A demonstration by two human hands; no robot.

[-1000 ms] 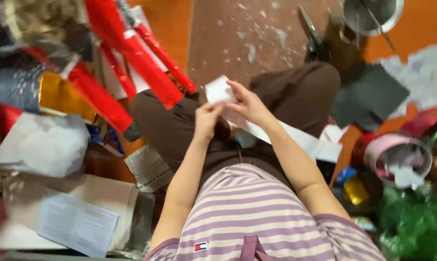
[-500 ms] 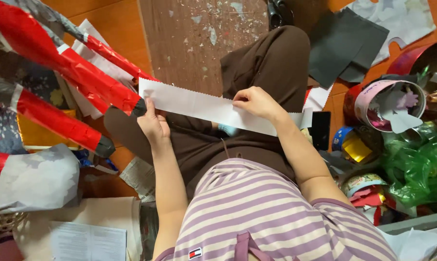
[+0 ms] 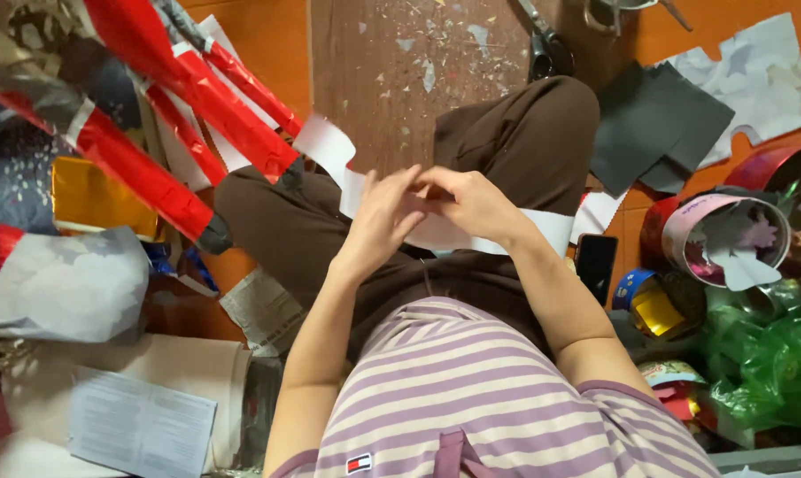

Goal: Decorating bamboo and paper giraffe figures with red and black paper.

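Clutter crowds the orange floor (image 3: 267,44); left hand (image 3: 384,219) and right hand (image 3: 471,202), grips closed, pinch the white paper strip (image 3: 542,232).

left hand (image 3: 384,212) curled, fingertips meeting right | right hand (image 3: 468,200) curled | forearms converging

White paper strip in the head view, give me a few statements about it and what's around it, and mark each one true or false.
1. Both the left hand and the right hand are on the white paper strip. True.
2. The strip lies flat on the floor away from the person. False: it runs across the lap, over the brown trousers.
3. Red foil rolls lie on the person's left side. True.
4. The scissors are in the right hand. False: they lie on the floor beyond the knee.
5. The dark phone lies by the right forearm. True.
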